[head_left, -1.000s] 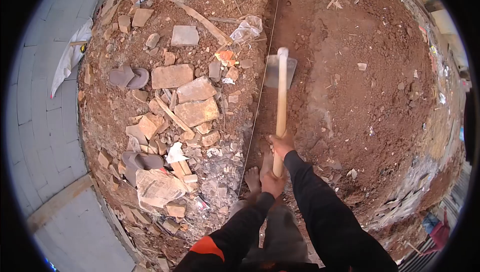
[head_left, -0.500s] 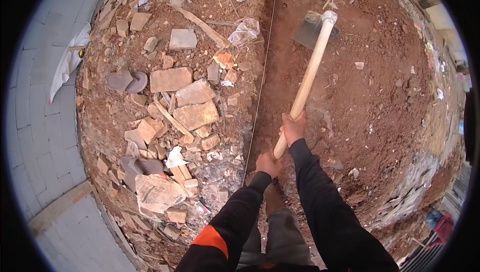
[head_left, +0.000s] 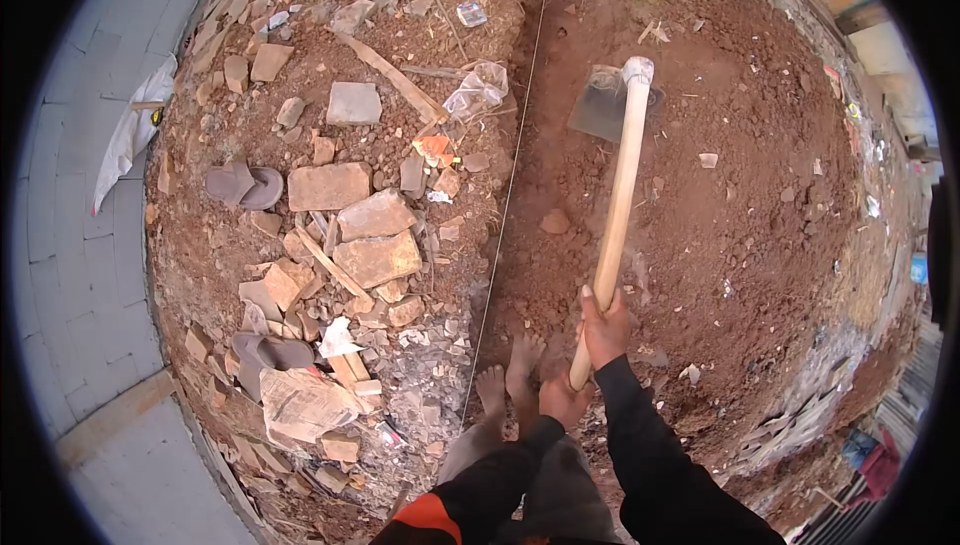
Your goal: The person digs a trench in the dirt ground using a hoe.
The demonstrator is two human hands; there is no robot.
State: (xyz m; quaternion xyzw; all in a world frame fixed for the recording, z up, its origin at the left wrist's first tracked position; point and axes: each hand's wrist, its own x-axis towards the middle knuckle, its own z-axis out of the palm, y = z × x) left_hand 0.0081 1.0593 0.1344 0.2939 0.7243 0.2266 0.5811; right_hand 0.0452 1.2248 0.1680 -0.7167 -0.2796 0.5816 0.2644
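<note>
Both hands grip the wooden handle of a hoe (head_left: pixel 622 185), whose wide dark metal blade (head_left: pixel 598 117) is at the far end over the reddish soil. Around the butt end of the handle my left hand (head_left: pixel 566 401) is closed. A little farther up, my right hand (head_left: pixel 605 327) is wrapped round the same handle. Whether the blade touches the ground I cannot tell. Bare feet (head_left: pixel 507 377) stand on the soil to the left of my hands, beside a taut string (head_left: pixel 512 175) that runs lengthwise.
Left of the string lie broken bricks and stones (head_left: pixel 376 257), wood pieces (head_left: pixel 392 75), a sandal (head_left: pixel 244 185) and a clear plastic bag (head_left: pixel 476 90). A grey block wall (head_left: pixel 80 265) borders the left side. Loose soil (head_left: pixel 750 225) spreads on the right.
The hoe has come down and nearer to me, with both hands lower and slightly right. Its blade shows flatter and more fully, and the bare feet have come into view.
</note>
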